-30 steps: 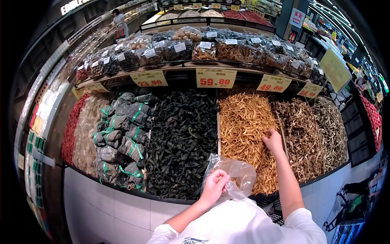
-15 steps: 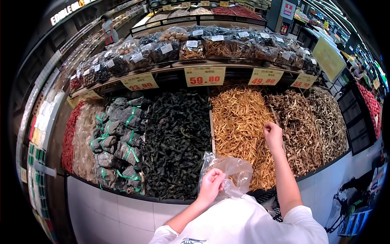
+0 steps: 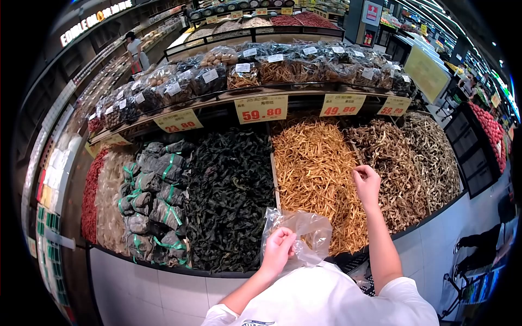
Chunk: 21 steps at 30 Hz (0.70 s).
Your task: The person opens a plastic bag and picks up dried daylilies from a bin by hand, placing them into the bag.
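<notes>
Fingers of the left hand (image 3: 278,251) pinch a clear bag (image 3: 315,221). The right hand (image 3: 367,188) is pinched together near golden strips (image 3: 312,157).

The person wears a white short-sleeved top (image 3: 326,296), its cloth broad and mostly smooth over the front. The left sleeve (image 3: 222,315) and right sleeve (image 3: 409,298) are the same white and loosely cut; beyond them the left hand (image 3: 279,251) and right hand (image 3: 368,187) are bare. A dark blue, line-drawn print (image 3: 258,323) marks the front, cut off at the view's lower edge.
</notes>
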### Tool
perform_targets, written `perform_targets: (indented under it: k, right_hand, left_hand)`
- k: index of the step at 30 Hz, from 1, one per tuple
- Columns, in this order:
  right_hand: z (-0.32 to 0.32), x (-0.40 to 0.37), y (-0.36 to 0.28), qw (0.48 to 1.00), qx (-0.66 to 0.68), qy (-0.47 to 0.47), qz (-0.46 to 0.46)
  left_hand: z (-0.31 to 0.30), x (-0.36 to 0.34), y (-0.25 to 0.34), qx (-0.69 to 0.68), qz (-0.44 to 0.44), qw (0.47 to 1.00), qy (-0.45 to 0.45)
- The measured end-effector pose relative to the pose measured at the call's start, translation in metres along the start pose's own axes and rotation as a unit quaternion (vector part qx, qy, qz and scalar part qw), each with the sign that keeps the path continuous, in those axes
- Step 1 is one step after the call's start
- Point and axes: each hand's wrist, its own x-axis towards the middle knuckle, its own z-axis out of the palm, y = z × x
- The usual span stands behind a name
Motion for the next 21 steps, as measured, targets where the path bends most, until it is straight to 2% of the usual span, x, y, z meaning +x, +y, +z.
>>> perform_targets:
  k: [1, 4, 10, 13, 17, 21]
  right_hand:
    - [-0.001, -0.001, 0.001, 1.000, 0.000, 0.000, 0.002]
    - [-0.002, -0.007, -0.002, 0.989, 0.143, -0.011, 0.026]
    - [-0.023, -0.050, -0.034, 0.962, 0.233, -0.072, 0.121]
    - [-0.028, -0.077, -0.035, 0.925, 0.299, -0.132, 0.193]
    - [-0.034, -0.106, -0.043, 0.868, 0.365, -0.152, 0.300]
    - [-0.030, -0.133, -0.037, 0.800, 0.422, -0.234, 0.358]
  left_hand:
    - [0.000, -0.001, 0.000, 0.006, -0.002, 1.000, -0.002]
    - [-0.001, -0.001, -0.001, 0.003, -0.001, 1.000, -0.004]
    - [-0.006, -0.001, -0.002, -0.001, -0.003, 1.000, 0.008]
    - [-0.004, 0.000, -0.002, -0.010, -0.001, 1.000, 0.009]
    - [-0.001, 0.003, -0.007, -0.016, 0.000, 1.000, 0.004]
    - [0.000, 0.003, -0.007, -0.013, -0.001, 1.000, 0.003]
